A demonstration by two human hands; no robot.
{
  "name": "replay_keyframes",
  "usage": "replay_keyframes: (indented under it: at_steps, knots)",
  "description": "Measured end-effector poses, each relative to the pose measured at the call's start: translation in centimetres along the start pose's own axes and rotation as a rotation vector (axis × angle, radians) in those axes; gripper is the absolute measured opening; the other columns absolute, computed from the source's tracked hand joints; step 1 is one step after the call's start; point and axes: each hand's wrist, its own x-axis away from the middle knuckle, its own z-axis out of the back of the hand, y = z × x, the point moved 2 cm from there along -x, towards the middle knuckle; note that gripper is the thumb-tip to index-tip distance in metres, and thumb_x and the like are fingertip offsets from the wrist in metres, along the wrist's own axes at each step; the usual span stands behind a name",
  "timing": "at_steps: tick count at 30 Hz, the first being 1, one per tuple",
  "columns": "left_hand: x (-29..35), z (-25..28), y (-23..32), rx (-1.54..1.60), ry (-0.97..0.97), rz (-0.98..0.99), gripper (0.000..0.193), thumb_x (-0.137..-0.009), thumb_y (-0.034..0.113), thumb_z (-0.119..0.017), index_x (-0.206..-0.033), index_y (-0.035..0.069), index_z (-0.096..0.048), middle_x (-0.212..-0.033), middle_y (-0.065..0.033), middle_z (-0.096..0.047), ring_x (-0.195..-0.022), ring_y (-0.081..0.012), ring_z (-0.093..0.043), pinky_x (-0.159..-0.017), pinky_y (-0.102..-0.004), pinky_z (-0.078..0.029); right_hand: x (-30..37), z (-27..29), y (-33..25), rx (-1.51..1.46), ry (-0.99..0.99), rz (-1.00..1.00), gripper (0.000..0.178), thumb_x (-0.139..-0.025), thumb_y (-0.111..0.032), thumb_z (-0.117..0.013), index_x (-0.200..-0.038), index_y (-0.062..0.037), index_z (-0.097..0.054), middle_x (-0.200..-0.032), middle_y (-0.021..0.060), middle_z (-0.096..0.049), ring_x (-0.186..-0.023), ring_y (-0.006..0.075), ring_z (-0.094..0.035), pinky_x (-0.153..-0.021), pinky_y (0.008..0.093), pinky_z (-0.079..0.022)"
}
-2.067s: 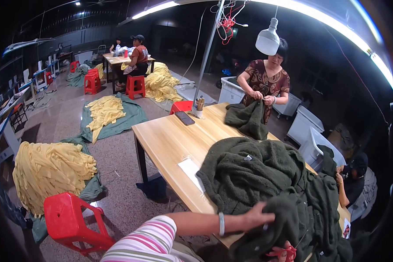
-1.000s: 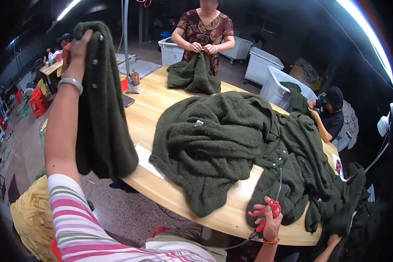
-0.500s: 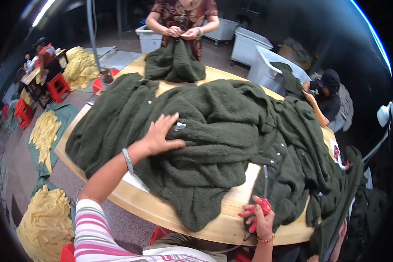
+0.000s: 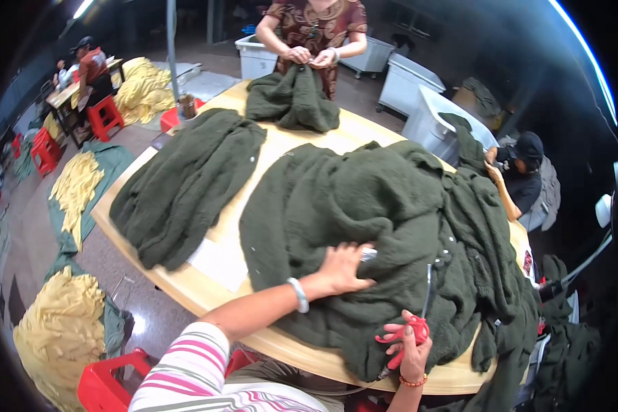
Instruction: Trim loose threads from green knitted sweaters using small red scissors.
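My left hand presses flat with spread fingers on a heaped dark green fleece garment, beside a small white label. Closed around the red handle of an air blow gun, my right hand is at the table's near edge. The gun's long thin metal nozzle points away from me over the cloth. Apart from the heap, to the left, lies another dark green fleece garment.
The wooden table carries a white sheet. Across it, a person handles a green garment; another works by a grey bin at right. Yellow cloth piles and red stools stand at left.
My left hand has moved right, and the fleece heap has shifted right with it. A strip of table now shows between the heap and the left garment. My right hand still grips the blow gun.
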Motion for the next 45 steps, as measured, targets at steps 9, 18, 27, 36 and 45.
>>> replay_keyframes:
  at_steps: [9, 18, 27, 36, 45]
  knots:
    - [7.5, 4.8, 0.1, 0.194, 0.262, -0.198, 0.059, -0.078, 0.026, -0.074, -0.131, 0.008, -0.053, -0.138, -0.0221, -0.045, -0.130, -0.0402, -0.041, -0.108, -0.0455, -0.034, 1.9, 0.8, -0.6, 0.129, -0.015, 0.049, 0.043, -0.101, -0.025, -0.047, -0.130, 0.0059, -0.048, -0.094, 0.0156, -0.069, -0.072, 0.0143, -0.066, -0.060, 0.0220, -0.051]
    - [18.1, 8.0, -7.1, -0.330, 0.082, 0.251, 0.071, -0.075, 0.046, -0.073, -0.134, 0.015, -0.051, -0.151, -0.0222, -0.026, -0.143, -0.0402, -0.017, -0.113, -0.0586, -0.013, 3.9, -4.1, -0.6, 0.193, -0.268, 0.027, 0.036, -0.099, -0.011, -0.050, -0.131, 0.0053, -0.047, -0.088, 0.0117, -0.067, -0.075, 0.0147, -0.066, -0.072, 0.0268, -0.053]
    - [18.0, 7.9, -7.7, -0.388, -0.010, 0.225, 0.069, -0.074, 0.062, -0.067, -0.131, 0.025, -0.057, -0.151, -0.0264, -0.021, -0.143, -0.0452, -0.010, -0.108, -0.0685, 0.002, 3.9, -13.4, -1.5, 0.936, -0.498, 0.139, 0.035, -0.089, -0.032, -0.059, -0.113, -0.0069, -0.060, -0.078, 0.0214, -0.066, -0.076, 0.0414, -0.064, -0.070, 0.0491, -0.050]
    - [17.8, 8.5, -7.3, -0.379, -0.084, 0.243, 0.069, -0.075, 0.061, -0.066, -0.130, 0.021, -0.058, -0.152, -0.0276, -0.017, -0.143, -0.0456, -0.006, -0.108, -0.0682, 0.004, -0.1, -17.6, -0.6, 1.078, -0.486, 0.188, 0.032, -0.090, -0.033, -0.057, -0.097, -0.0028, -0.062, -0.078, 0.0236, -0.066, -0.077, 0.0411, -0.065, -0.071, 0.0503, -0.050]
    - [17.9, 8.2, -7.7, -0.355, -0.056, 0.209, 0.064, -0.075, 0.055, -0.068, -0.124, 0.015, -0.060, -0.153, -0.0271, -0.015, -0.143, -0.0457, -0.004, -0.107, -0.0685, 0.004, 2.8, -14.7, -1.6, 1.152, -0.680, 0.079, 0.033, -0.090, -0.033, -0.055, -0.098, -0.0021, -0.061, -0.078, 0.0244, -0.066, -0.077, 0.0420, -0.065, -0.073, 0.0506, -0.050]
